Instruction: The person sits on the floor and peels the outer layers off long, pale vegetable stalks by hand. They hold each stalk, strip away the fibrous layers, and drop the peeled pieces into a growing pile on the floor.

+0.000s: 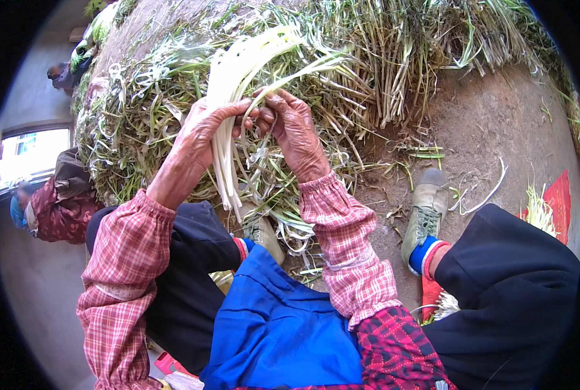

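Left hand (202, 127): grip clamped on a bundle of pale stalks (228, 84), which was held up above the ground (491, 123), its upper ends bending right. Right hand (296, 133): fingertips drawn in close to the left thumb, beside a single stalk (303, 68) that angled away from the bundle; could not tell whether this grip pinched it. Beyond both hands lay a heap of green and straw-coloured stalks (124, 127). At right, more cut stalks (540, 211) lay beside a red sheet (558, 201).
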Demonstrator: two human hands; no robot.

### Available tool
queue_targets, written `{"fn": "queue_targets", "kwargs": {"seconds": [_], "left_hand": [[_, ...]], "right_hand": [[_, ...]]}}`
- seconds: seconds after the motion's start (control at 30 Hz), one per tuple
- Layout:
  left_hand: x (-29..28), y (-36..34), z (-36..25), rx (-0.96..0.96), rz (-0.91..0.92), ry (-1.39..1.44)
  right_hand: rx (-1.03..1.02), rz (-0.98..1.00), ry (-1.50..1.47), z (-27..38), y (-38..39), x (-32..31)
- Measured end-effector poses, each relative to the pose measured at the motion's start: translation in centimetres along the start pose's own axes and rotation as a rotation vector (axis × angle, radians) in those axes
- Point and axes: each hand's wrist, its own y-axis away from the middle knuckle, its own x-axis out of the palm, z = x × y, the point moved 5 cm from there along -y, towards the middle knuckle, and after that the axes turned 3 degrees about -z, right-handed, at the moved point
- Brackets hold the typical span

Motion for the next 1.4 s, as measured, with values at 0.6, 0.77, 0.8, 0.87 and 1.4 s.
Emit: {"fn": "queue_targets", "kwargs": {"seconds": [0.6, 0.77, 0.8, 0.87, 1.4], "left_hand": [[1.2, 2.1, -2.0, 0.338, 0.002, -0.48], [0.8, 2.2, -3.0, 0.406, 0.016, -0.452], [0.1, 1.8, -2.7, 0.425, -0.026, -0.424], [-2.0, 0.4, -2.6, 0.401, -0.082, -0.358], [-11.8, -0.6, -12.0, 0.453, -0.257, 0.044]], "right_hand": [[-0.122, -0.236, -0.274, -3.2, 0.2, -4.5], [-0.087, -0.274, 0.318, -3.6, 0.6, -5.1], [-0.086, -0.298, 0.561, -3.2, 1.4, -4.1], [-0.155, -0.126, 0.703, -4.6, 1.9, -3.3], [-0.318, 0.499, 2.158, -15.1, 11.8, -10.7]]}}
